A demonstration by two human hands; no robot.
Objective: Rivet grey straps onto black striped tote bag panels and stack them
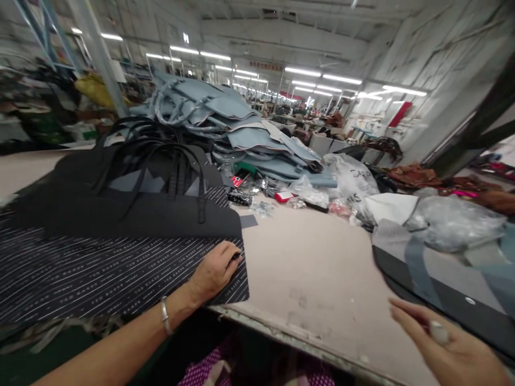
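From the head, the tabletop (pixel 306 257), left hand (pixel 217 271) and right hand (pixel 454 346) are viewed close up, forward and down.

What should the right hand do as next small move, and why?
Perhaps the right hand should reach across to the striped fabric at its right end: the left hand is there alone, seemingly pinching a small dark object, while the right hand is apart, near the dark panel, with a pale object at its fingers.
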